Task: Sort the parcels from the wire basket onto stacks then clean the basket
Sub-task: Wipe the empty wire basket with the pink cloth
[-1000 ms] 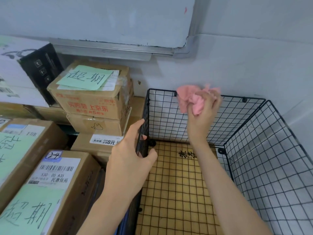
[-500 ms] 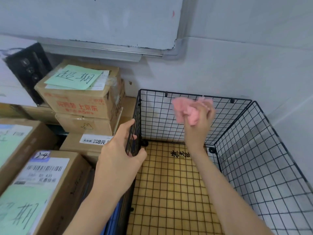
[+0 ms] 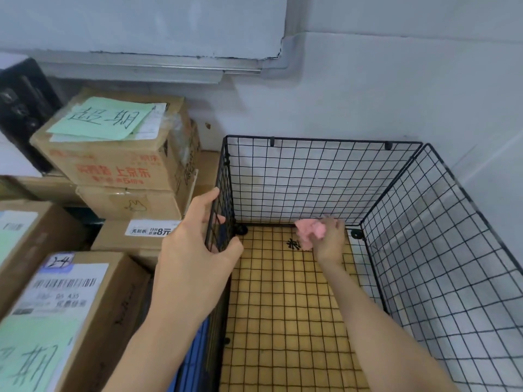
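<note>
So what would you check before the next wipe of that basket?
1. Basket emptied: ok. Nothing lies on the yellow board that floors the wire basket; parcels sit stacked outside it, on the left.
2. Cloth in hand: ok. The right hand grips the pink cloth, bunched up.
3. Basket steadied: ok. The left hand grips the top of its left wall.
4. Cloth touching a surface: cannot tell. It is low at the back corner, blurred.
5. Dirt left on wires: cannot tell.
</note>
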`<state>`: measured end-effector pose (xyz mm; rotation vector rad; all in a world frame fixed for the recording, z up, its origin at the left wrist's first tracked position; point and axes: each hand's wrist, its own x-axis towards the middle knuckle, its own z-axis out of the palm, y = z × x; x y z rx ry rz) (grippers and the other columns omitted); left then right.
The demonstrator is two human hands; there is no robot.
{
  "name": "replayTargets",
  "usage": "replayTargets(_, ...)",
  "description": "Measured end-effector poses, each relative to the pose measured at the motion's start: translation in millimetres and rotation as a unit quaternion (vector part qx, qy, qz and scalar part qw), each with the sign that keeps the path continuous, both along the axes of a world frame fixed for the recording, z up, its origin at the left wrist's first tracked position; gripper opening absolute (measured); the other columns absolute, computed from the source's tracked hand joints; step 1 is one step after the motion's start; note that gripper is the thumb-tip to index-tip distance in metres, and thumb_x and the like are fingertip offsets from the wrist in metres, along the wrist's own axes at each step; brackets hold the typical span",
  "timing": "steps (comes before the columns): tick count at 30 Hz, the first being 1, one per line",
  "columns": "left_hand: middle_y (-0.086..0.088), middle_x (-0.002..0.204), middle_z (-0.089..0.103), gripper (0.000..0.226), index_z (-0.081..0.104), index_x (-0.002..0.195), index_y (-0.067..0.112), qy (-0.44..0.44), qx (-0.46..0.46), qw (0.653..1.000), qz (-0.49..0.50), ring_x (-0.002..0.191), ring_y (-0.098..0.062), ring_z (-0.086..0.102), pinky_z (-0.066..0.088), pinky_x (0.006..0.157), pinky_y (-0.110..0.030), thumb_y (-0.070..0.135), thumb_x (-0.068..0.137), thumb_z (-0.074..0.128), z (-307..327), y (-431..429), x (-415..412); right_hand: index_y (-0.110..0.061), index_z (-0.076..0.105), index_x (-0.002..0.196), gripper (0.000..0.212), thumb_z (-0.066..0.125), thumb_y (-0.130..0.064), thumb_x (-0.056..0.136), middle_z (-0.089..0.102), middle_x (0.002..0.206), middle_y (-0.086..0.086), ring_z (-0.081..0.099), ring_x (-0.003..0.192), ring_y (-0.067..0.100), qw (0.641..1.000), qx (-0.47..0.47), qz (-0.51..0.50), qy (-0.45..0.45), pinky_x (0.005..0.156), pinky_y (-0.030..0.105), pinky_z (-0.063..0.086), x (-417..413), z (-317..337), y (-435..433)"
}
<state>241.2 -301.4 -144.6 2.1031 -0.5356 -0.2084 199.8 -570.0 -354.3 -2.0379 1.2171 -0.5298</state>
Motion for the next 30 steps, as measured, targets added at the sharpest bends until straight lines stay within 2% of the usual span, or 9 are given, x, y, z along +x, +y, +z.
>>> replayTargets(5, 0.023, 0.097, 0.062, 0.073, 0.039, 0.142, 0.046, 0.006, 0.011, 1.000, 0.006, 0.073, 0.005, 0.057, 0.045, 0.059, -0.020, 0.023, 0.082, 0.074, -0.9, 1.3, 2.2, -0.018, 0.062, 0.110, 0.028, 0.067, -0.023, 0.083, 0.036, 0.131, -0.004, 0.044, 0.116, 0.013, 0.948, -0.188, -0.006, -0.256, 0.094, 0.027, 0.051, -3.2, 90.2, 1.0)
replayTargets(8, 0.023, 0.095, 0.062, 0.073, 0.040, 0.141, 0.045, 0.003, 0.010, 1.000, 0.003, 0.071, 0.004, 0.057, 0.042, 0.058, -0.017, 0.022, 0.081, 0.075, 0.7, -0.5, 0.1, -0.016, 0.061, 0.105, 0.024, 0.069, -0.018, 0.083, 0.041, 0.130, 0.005, 0.049, 0.116, 0.023, 0.882, -0.273, -0.061, -0.379, 0.091, 0.026, 0.052, 4.5, 141.9, -19.4)
replayTargets(12, 0.023, 0.098, 0.062, 0.073, 0.040, 0.140, 0.046, 0.001, 0.023, 1.000, 0.010, 0.068, -0.001, 0.059, 0.043, 0.058, -0.019, 0.023, 0.081, 0.075, 2.4, -0.4, 0.2, -0.014, 0.060, 0.105, 0.021, 0.070, -0.010, 0.087, 0.034, 0.130, -0.019, 0.043, 0.117, -0.006, 0.910, -0.275, -0.056, -0.304, 0.089, 0.023, 0.054, 10.9, 130.0, -40.4)
replayTargets(14, 0.022, 0.101, 0.063, 0.073, 0.041, 0.140, 0.046, 0.000, 0.022, 1.000, 0.012, 0.070, -0.004, 0.060, 0.044, 0.060, -0.021, 0.023, 0.080, 0.075, 3.0, -0.7, 0.1, -0.011, 0.057, 0.112, 0.024, 0.067, -0.006, 0.091, 0.040, 0.129, -0.016, 0.046, 0.115, -0.010, 0.939, -0.224, -0.044, -0.258, 0.087, 0.016, 0.052, 4.7, 90.2, -40.9)
replayTargets(19, 0.021, 0.101, 0.064, 0.073, 0.040, 0.141, 0.046, -0.001, 0.028, 1.000, 0.010, 0.067, -0.007, 0.062, 0.048, 0.060, -0.024, 0.022, 0.081, 0.074, 3.1, -0.2, 0.1, -0.013, 0.057, 0.126, 0.050, 0.075, -0.006, 0.080, 0.040, 0.142, 0.009, 0.047, 0.128, 0.033, 0.999, -0.007, -0.044, 0.002, 0.109, 0.045, 0.042, -30.0, -5.5, -33.3)
replayTargets(22, 0.021, 0.101, 0.064, 0.073, 0.040, 0.141, 0.045, -0.005, 0.026, 1.000, 0.007, 0.068, -0.005, 0.060, 0.047, 0.058, -0.023, 0.021, 0.081, 0.074, 3.5, 0.6, 0.8, -0.021, 0.054, 0.108, 0.031, 0.068, -0.005, 0.086, 0.047, 0.126, 0.005, 0.054, 0.114, 0.026, 0.987, -0.103, -0.025, -0.123, 0.100, 0.047, 0.051, -27.5, 26.9, -33.9)
replayTargets(25, 0.021, 0.101, 0.063, 0.073, 0.040, 0.141, 0.046, -0.010, 0.031, 0.999, 0.007, 0.070, 0.000, 0.059, 0.043, 0.058, -0.021, 0.021, 0.081, 0.074, 2.8, -1.0, 0.6, -0.024, 0.052, 0.092, 0.014, 0.066, -0.020, 0.093, 0.050, 0.112, 0.008, 0.053, 0.102, 0.031, 0.928, -0.218, -0.070, -0.292, 0.084, 0.048, 0.055, -14.2, 98.6, -46.2)
replayTargets(28, 0.021, 0.101, 0.063, 0.073, 0.040, 0.141, 0.045, -0.010, 0.030, 0.999, 0.010, 0.071, 0.001, 0.058, 0.041, 0.058, -0.019, 0.021, 0.081, 0.074, 3.3, -1.8, 0.4, -0.011, 0.064, 0.108, 0.031, 0.077, -0.025, 0.085, 0.043, 0.137, 0.014, 0.042, 0.121, 0.026, 0.894, -0.340, -0.078, -0.280, 0.096, 0.022, 0.045, -1.7, 133.0, -66.1)
replayTargets(30, 0.021, 0.100, 0.063, 0.073, 0.040, 0.142, 0.044, -0.016, 0.033, 0.999, 0.007, 0.071, 0.000, 0.058, 0.042, 0.058, -0.019, 0.021, 0.081, 0.074, 3.9, -1.6, -0.5, -0.012, 0.061, 0.116, 0.038, 0.076, -0.028, 0.086, 0.036, 0.143, 0.012, 0.041, 0.126, 0.028, 0.908, -0.342, -0.080, -0.228, 0.095, 0.028, 0.049, -2.4, 124.4, -70.8)
